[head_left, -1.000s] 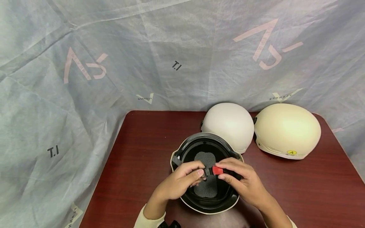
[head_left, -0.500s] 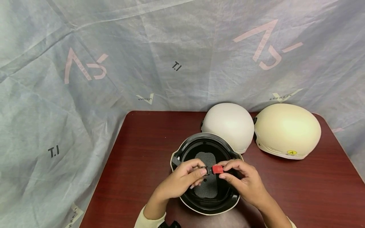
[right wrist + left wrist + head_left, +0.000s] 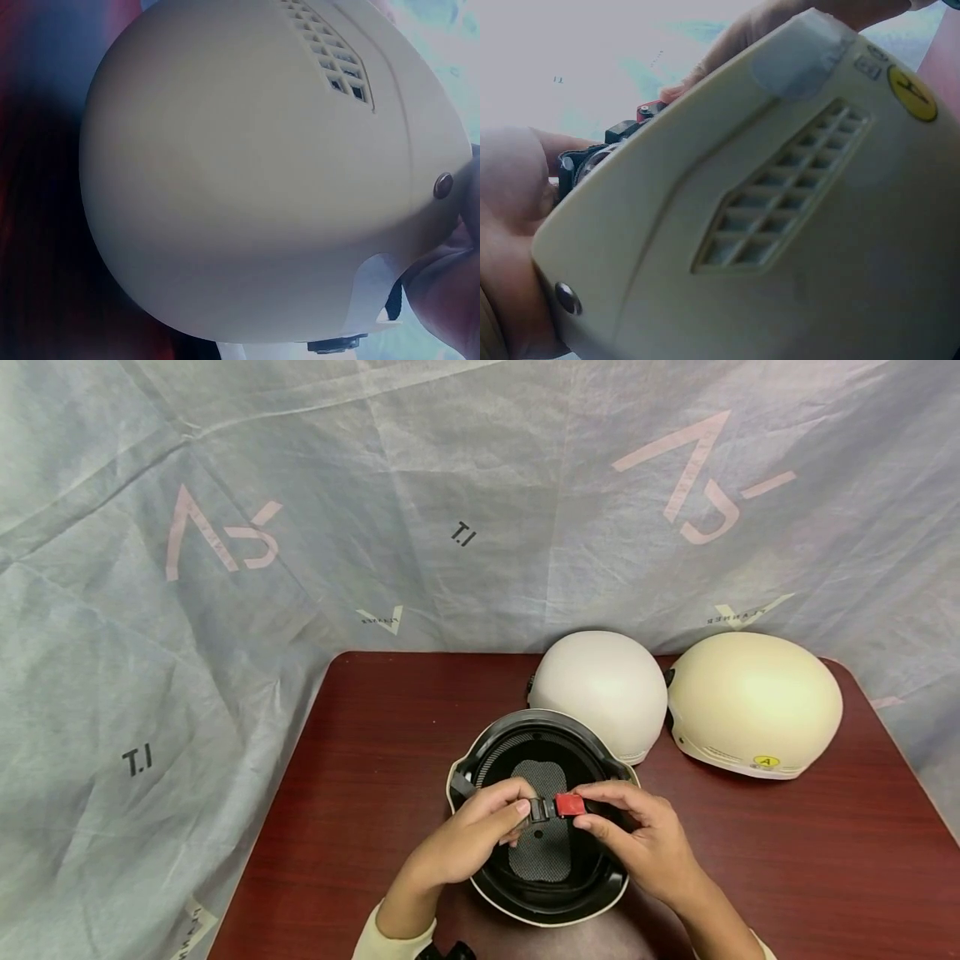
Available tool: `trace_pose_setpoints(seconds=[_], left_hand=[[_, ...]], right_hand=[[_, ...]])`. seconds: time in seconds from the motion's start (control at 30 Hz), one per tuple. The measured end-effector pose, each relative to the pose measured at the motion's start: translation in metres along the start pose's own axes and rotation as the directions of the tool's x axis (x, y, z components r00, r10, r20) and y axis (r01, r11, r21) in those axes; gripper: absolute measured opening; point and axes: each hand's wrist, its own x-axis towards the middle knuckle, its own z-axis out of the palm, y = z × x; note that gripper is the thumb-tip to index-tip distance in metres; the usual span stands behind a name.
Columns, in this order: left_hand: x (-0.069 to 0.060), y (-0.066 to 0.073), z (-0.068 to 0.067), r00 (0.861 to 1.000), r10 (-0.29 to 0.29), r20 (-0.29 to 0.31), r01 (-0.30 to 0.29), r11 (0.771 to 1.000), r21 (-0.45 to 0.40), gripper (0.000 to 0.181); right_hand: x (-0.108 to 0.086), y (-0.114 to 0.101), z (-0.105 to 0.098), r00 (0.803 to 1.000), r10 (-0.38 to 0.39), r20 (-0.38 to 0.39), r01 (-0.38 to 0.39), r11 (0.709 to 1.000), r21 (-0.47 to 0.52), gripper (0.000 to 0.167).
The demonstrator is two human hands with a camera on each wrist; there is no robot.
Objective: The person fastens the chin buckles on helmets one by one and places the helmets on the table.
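Note:
An upturned cream helmet point(image 3: 540, 897) with a black lining rests on the table in front of me, its shell point(image 3: 840, 277) filling much of the left wrist view. Over its opening, my left hand point(image 3: 468, 837) pinches the black chin-strap buckle point(image 3: 539, 811) between thumb and fingers. From the other side my right hand point(image 3: 651, 837) pinches the red buckle piece point(image 3: 570, 804), which meets the black part end to end. Whether the two are locked cannot be told. A grey strap point(image 3: 462, 784) runs to the helmet's left edge. In the right wrist view the shell point(image 3: 225, 172) hides most of that hand.
Behind the held helmet stands a white helmet point(image 3: 600, 685), close against it. A cream helmet point(image 3: 753, 697) with a yellow sticker sits at the back right. The dark red table point(image 3: 360, 752) ends at a grey cloth backdrop point(image 3: 465, 460).
My left thumb and fingers have shifted slightly left, showing more of the black buckle. The right fingers curled on the red piece, then straightened somewhat. The helmets stay nearly in place.

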Motion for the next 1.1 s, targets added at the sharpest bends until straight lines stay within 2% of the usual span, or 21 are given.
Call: trace_pose_setpoints(seconds=[0.17,0.4,0.5,0.63,0.7,0.83,0.9,1.0,1.1], left_hand=[[-0.001,-0.001,-0.001,0.998,0.036,0.051,-0.037,0.999,0.013,0.023],[-0.001,0.001,0.001,0.991,0.075,0.114,-0.063,0.993,-0.104,0.025],[-0.001,0.003,0.0,0.99,0.047,0.132,-0.037,0.996,-0.075,0.024],[0.0,0.004,-0.001,0.992,-0.013,0.128,0.011,1.0,0.012,0.023],[0.0,0.004,0.0,0.992,-0.019,0.121,0.016,0.999,0.029,0.023],[0.002,0.001,0.002,0.995,0.002,0.096,-0.002,1.0,0.004,0.024],[0.003,0.0,0.005,0.998,0.007,0.061,-0.008,1.0,0.002,0.026],[0.003,-0.001,0.007,1.0,0.009,-0.023,-0.008,0.999,0.051,0.027],[0.0,0.002,0.009,0.992,-0.015,-0.129,0.034,0.989,0.142,0.02]], right_hand=[[-0.001,0.001,0.0,1.0,-0.022,0.0,0.022,0.996,0.081,0.042],[-0.001,0.001,0.0,1.0,-0.009,0.009,0.008,0.994,0.106,0.043],[-0.001,-0.001,0.002,0.999,0.009,0.035,-0.012,0.996,0.091,0.047],[0.001,-0.004,0.003,0.996,0.047,0.074,-0.05,0.998,0.039,0.06],[0.001,-0.004,0.002,0.995,0.051,0.082,-0.054,0.998,0.024,0.064],[0.002,-0.005,0.0,0.994,0.078,0.079,-0.077,0.997,-0.013,0.067],[0.001,-0.006,-0.001,0.992,0.107,0.061,-0.104,0.993,-0.053,0.068],[0.0,-0.007,0.0,0.988,0.149,0.047,-0.144,0.984,-0.103,0.062],[0.0,-0.006,0.0,0.985,0.161,0.061,-0.153,0.981,-0.123,0.05]])
